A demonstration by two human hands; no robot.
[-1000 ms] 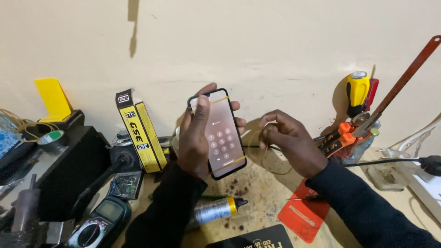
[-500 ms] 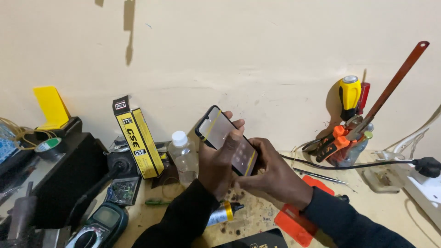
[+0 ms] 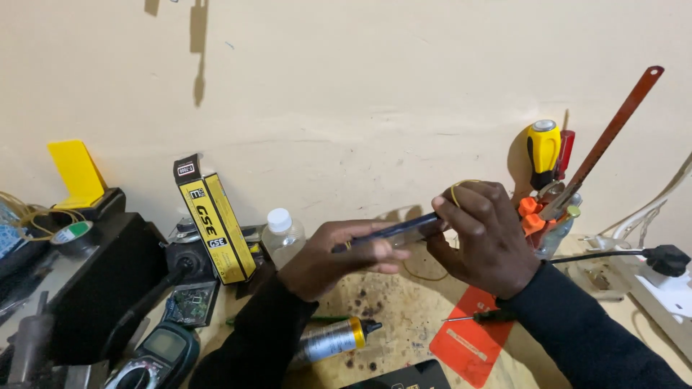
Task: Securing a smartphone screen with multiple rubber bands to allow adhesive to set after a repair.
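A dark smartphone (image 3: pixel 389 232) is held edge-on, almost flat, above the stained bench between both hands. My left hand (image 3: pixel 328 258) supports its left end from below with fingers stretched under it. My right hand (image 3: pixel 481 236) grips its right end, thumb and fingers wrapped over the edge. A thin yellow wire (image 3: pixel 461 186) loops over my right hand's fingers. The screen is not visible from this angle.
A clear bottle with a white cap (image 3: pixel 282 236) and a yellow-black box (image 3: pixel 215 220) stand behind my left hand. A silver tube (image 3: pixel 333 338), an orange card (image 3: pixel 472 338), a multimeter (image 3: pixel 155 356), a tool holder with screwdrivers (image 3: pixel 548 173), a saw blade (image 3: pixel 613 130) and a power strip (image 3: pixel 667 284) surround them.
The phone has gone from upright with its lit screen facing me to lying nearly flat and edge-on. My right hand moved onto its right end; my left slid beneath it.
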